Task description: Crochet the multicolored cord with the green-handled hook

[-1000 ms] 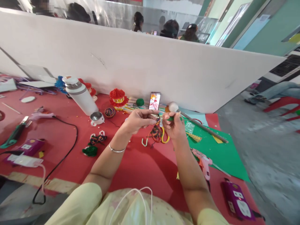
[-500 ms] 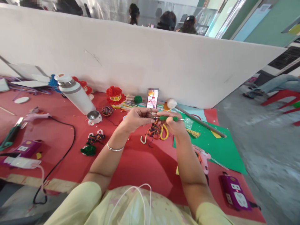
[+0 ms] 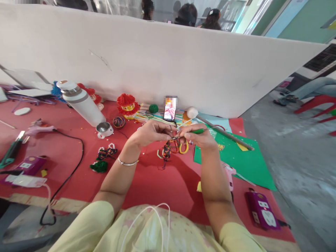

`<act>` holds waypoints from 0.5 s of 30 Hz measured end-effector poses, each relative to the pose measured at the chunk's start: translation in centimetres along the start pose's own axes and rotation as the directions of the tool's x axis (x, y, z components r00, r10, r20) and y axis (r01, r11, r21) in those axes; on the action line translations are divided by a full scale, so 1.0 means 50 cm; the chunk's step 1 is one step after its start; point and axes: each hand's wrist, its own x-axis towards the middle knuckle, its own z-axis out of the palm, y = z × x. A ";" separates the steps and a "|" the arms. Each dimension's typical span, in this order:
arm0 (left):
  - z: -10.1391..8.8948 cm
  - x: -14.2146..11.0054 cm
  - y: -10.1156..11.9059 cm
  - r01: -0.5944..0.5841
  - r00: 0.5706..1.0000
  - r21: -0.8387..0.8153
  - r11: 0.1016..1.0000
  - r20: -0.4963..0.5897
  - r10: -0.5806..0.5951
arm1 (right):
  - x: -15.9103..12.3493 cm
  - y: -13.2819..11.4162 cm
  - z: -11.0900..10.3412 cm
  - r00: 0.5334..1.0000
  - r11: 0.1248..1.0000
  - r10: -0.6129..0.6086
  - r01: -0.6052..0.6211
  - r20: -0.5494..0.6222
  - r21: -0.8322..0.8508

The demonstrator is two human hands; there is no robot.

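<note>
My right hand (image 3: 199,138) is closed around a crochet hook with a green handle (image 3: 198,131). The hook's metal end points left toward my left hand (image 3: 152,133), whose fingers pinch a dark multicoloured yarn piece (image 3: 166,151). That piece hangs below the fingertips, over the red table. Both sets of fingertips nearly meet around the hook's tip; the stitch there is too small to make out. Just under my hands lie scissors with yellow handles (image 3: 184,148), partly hidden. A ball of multicoloured yarn (image 3: 119,122) sits to the left, with a strand trailing from it.
A lit phone (image 3: 170,113) leans at the white partition (image 3: 147,63). Leftward stand a white flask (image 3: 81,103) and a metal-lined cup (image 3: 104,130). A yarn bow (image 3: 107,151), glue gun (image 3: 229,173), green sheet (image 3: 252,164), stick (image 3: 228,133) and purple power box (image 3: 262,210) also occupy the table.
The hook's handle has tilted up at its right end, and my right fingers have closed more around it. The yarn piece now hangs slightly further left. The view has shifted a little.
</note>
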 end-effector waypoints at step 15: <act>0.008 0.002 -0.025 -0.079 0.903 0.114 0.990 -0.413 0.120 | 0.000 -0.035 0.065 0.908 0.576 -0.409 0.330 0.085 -0.748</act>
